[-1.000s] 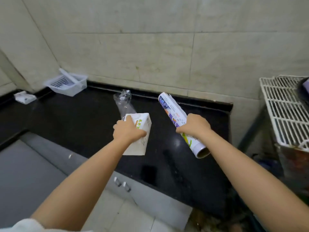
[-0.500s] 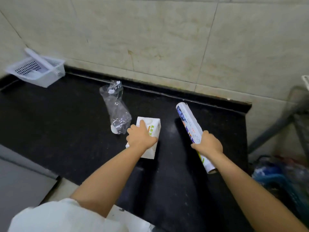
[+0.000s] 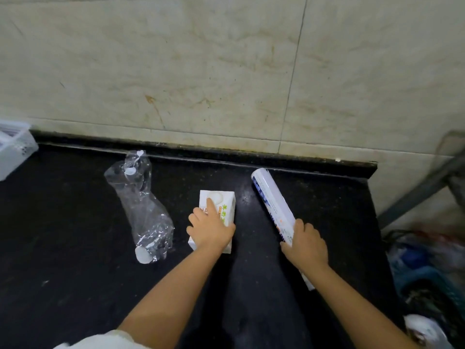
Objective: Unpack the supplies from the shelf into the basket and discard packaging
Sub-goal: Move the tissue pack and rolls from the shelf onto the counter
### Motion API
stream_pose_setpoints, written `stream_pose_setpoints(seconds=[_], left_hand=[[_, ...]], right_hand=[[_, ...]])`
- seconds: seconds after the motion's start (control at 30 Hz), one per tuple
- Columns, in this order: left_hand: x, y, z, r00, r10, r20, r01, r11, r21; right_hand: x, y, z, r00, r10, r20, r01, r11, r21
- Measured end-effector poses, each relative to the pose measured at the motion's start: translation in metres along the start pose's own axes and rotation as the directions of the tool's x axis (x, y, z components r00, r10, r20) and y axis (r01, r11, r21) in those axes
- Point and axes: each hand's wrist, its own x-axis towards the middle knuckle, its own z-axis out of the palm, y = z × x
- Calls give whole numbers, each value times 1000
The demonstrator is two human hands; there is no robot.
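Note:
A white box with green and orange print (image 3: 222,204) lies flat on the black counter (image 3: 75,222). My left hand (image 3: 210,229) rests over its near half, fingers wrapped on it. A white printed roll (image 3: 270,200) lies on the counter to the right, pointing away toward the wall. My right hand (image 3: 305,244) grips its near end. A crumpled clear plastic wrapper (image 3: 141,205) lies to the left of the box. The white basket (image 3: 13,152) shows only its corner at the far left edge.
A tiled wall (image 3: 226,71) rises behind the counter. Past the counter's right end stand a metal shelf leg (image 3: 415,195) and, on the floor, a blue basket with bags and rubbish (image 3: 427,278).
Both hands have lowered the box and the roll down onto the counter. The view has moved closer and turned right, so the basket has slid to the left edge.

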Motion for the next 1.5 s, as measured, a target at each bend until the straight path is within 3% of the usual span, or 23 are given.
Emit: stream_pose_setpoints(seconds=[0.13,0.23,0.3,0.4,0.5,0.6,0.7,0.87,1.03,1.17,1.3,1.5], left_hand=[[-2,-6,-1,996,87,-17,-86,996,34],[-14,-3,-18,963,262,-64,-257,963,81],[-27,3,-34,907,417,-63,-408,905,120],[-52,23,-53,786,618,-1,-609,775,170],[-93,55,-62,610,789,75,-779,580,240],[-141,93,-67,441,890,118,-877,399,268],[-192,136,-77,297,952,78,-929,269,254],[-266,212,-90,174,985,23,-969,167,184],[-307,296,-87,227,971,-75,-955,237,178],[-316,345,-77,399,914,-74,-896,405,180],[-306,362,-69,553,832,-46,-819,553,154],[-287,348,-68,722,690,-40,-668,712,217]], right_hand=[[-2,-5,-4,1000,-1,4,1,1000,-11],[-17,-6,-21,999,-20,-44,19,1000,-7],[-37,-3,-37,995,-34,-93,28,998,-65],[-74,7,-64,993,-14,-118,0,993,-118],[-119,26,-96,978,72,-196,-93,990,-103],[-162,55,-132,945,138,-298,-167,983,-73],[-201,94,-174,896,184,-404,-226,972,-58],[-236,173,-240,805,286,-520,-318,948,30],[-211,273,-289,786,315,-532,-303,946,112],[-172,321,-309,853,302,-426,-221,948,228],[-128,330,-310,932,215,-291,-151,962,229],[-89,320,-294,919,261,-294,-184,947,263]])
